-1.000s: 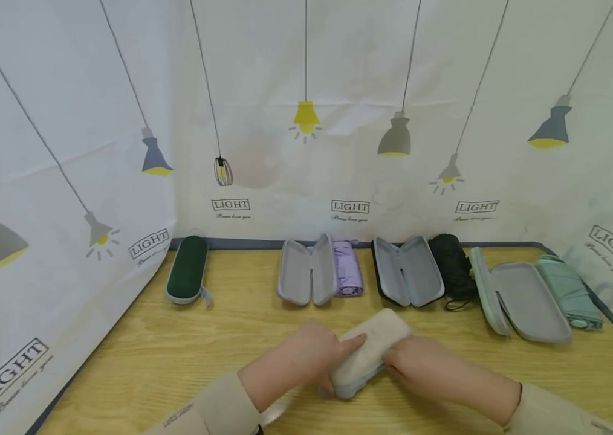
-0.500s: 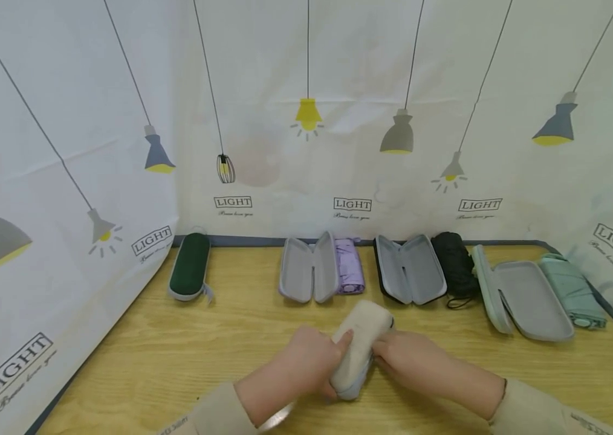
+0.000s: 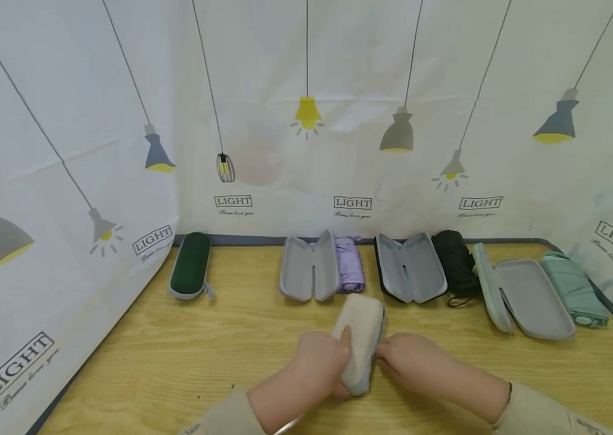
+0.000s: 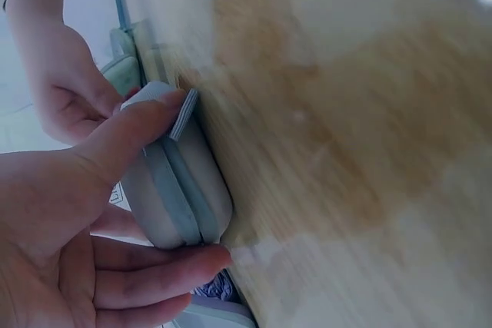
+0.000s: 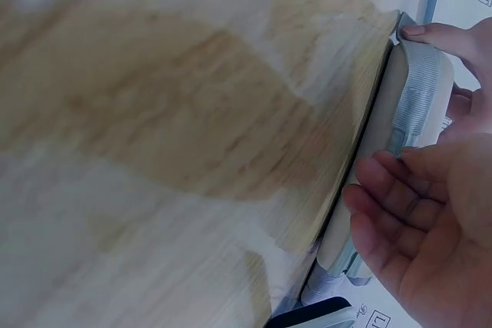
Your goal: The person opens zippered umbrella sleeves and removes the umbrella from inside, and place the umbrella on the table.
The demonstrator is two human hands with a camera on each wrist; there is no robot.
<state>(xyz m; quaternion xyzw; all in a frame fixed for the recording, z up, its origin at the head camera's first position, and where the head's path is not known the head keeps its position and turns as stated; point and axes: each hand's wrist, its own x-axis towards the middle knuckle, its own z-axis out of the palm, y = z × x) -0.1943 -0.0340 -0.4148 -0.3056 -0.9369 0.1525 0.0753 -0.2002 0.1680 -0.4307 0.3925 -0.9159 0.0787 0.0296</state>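
A cream zip case [image 3: 363, 338] with a pale blue-grey zip band is held just above or on the tabletop, long side pointing away from me. My left hand [image 3: 321, 362] grips its near end; the thumb lies on top and the fingers go underneath. In the left wrist view a small fabric tab [image 4: 183, 115] sits beside that thumb. My right hand [image 3: 415, 361] is at the case's right side. In the right wrist view its thumb and forefinger pinch at the zip [image 5: 406, 140], where the pull is mostly hidden by the fingertips.
Along the back stand a closed dark green case [image 3: 190, 266] and three opened cases: lilac [image 3: 297, 272], black [image 3: 426, 272] and mint [image 3: 532, 299]. A folded purple umbrella [image 3: 350, 266], a black one [image 3: 453, 266] and a green one [image 3: 573, 290] lie beside them.
The cream case has swung from slanting rightward to nearly straight ahead, its far end shifting left. Both hands stay on it, the right hand moving slightly left at its side.
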